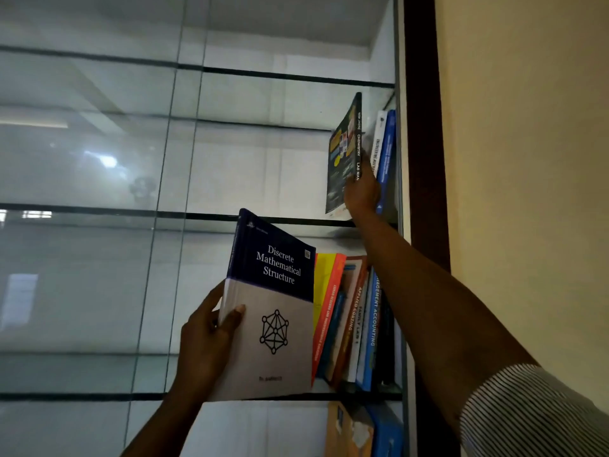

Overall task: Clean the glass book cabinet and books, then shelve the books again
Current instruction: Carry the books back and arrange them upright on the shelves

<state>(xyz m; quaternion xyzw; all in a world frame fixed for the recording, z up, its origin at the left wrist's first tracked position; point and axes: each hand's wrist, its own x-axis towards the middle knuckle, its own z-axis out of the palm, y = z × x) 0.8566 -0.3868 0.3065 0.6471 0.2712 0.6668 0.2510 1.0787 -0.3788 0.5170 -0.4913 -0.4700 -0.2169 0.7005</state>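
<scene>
Glass shelves stand mostly bare, so shelving seems midway: right hand clasps the tilted chemistry manual, left hand grips the mathematics book, unshelved.

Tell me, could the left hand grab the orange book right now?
Probably not. The left hand is busy gripping the Discrete Mathematical Structure book, which also partly covers the orange book.
</scene>
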